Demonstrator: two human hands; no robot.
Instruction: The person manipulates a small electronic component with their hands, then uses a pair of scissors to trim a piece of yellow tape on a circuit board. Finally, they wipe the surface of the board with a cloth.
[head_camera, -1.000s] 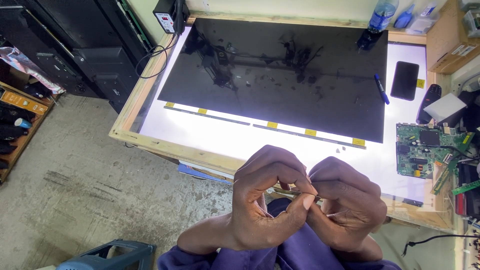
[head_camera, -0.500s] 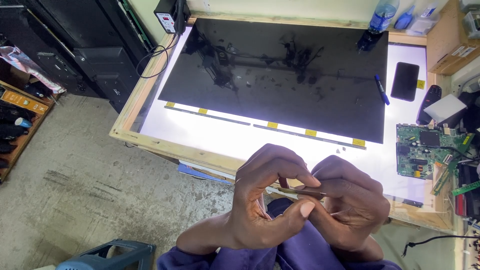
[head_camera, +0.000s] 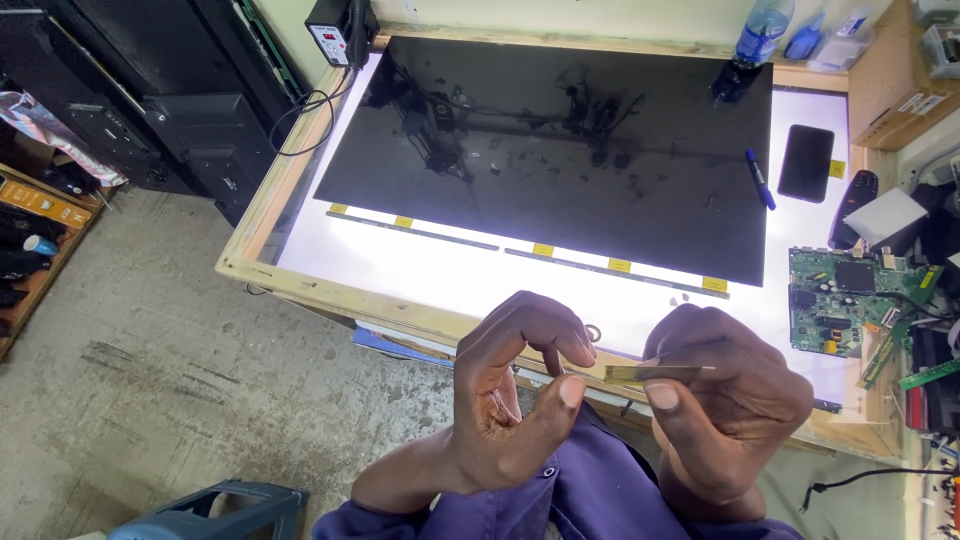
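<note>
A wooden-framed light table (head_camera: 262, 268) fills the space beyond the fingers, its white surface glowing. On it lies a large dark display panel (head_camera: 560, 150), with narrow strips and yellow tabs along the edge nearest the hands. Well beyond the right hand's fingers, at the table's far right side, sit a green circuit board (head_camera: 835, 305), a black phone (head_camera: 805, 162) and a blue marker (head_camera: 759, 179). A blue-capped bottle (head_camera: 752, 40) stands at the far edge. Below and to the left of the hands lies bare concrete floor (head_camera: 150, 370), with a blue-grey case (head_camera: 215, 508) at the bottom edge.

The left hand (head_camera: 505, 400) is curled, its thumb tip touching the near end of a thin gold-coloured strip (head_camera: 655, 373), while its index finger arches over that end; the other fingers are loosely bent and hold nothing. The right hand (head_camera: 725, 400) grips the strip, pinching it between thumb and curled fingers. The strip lies flat and level between the two hands, in front of the table's near edge, just above the purple sleeves (head_camera: 560, 490).
</note>
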